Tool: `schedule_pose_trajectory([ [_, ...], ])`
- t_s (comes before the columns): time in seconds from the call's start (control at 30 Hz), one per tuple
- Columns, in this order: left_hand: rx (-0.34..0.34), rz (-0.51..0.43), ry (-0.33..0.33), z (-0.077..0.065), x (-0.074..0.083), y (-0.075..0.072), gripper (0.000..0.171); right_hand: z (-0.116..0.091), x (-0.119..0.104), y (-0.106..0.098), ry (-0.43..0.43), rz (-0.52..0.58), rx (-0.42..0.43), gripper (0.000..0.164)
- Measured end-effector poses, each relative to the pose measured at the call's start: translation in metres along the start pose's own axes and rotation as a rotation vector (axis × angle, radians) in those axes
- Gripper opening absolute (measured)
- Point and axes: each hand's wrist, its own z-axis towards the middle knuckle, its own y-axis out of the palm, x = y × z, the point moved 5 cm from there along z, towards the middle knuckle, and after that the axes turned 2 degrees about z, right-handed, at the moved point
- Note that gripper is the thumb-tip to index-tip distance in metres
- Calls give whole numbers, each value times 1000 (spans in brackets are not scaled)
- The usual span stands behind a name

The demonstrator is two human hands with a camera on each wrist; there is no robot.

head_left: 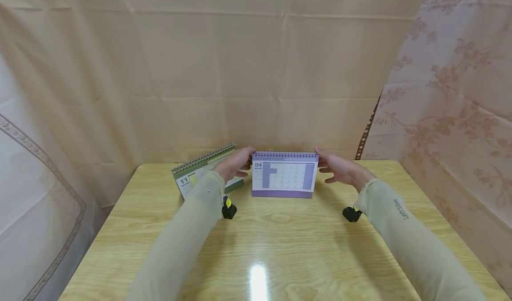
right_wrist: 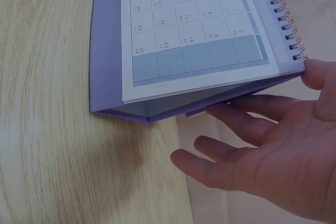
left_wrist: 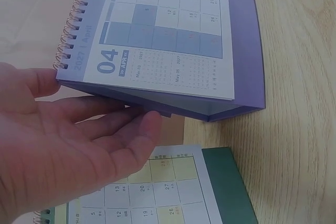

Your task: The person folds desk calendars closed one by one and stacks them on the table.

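Note:
A purple desk calendar [head_left: 285,175] stands upright like a tent on the table, its page marked 04 facing me and its spiral binding along the top. My left hand [head_left: 235,163] holds its left upper corner, thumb at the end of the binding and fingers behind the back panel [left_wrist: 199,113]. At the opposite upper corner, my right hand [head_left: 340,168] grips the same way, with its lower fingers [right_wrist: 205,171] spread off the cardboard. A green desk calendar [head_left: 185,182], page marked 11, stands angled to the left, partly hidden behind my left hand and sleeve.
The wooden table [head_left: 280,238] has its back edge just behind both calendars. A beige cloth [head_left: 256,70] hangs behind it, with a flowered curtain [head_left: 456,92] on the right and a white one [head_left: 36,181] on the left. Black wrist devices [head_left: 352,214] hang below both wrists.

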Motion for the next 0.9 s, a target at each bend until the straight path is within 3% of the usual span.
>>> schedule_pose_trajectory([
  [0.4, -5, 10, 5, -1, 0, -2, 46, -1, -2, 1, -17, 2, 6, 85],
  [0.9, 35, 27, 40, -1, 3, -8, 40, -2, -9, 0, -79, -25, 57, 73],
])
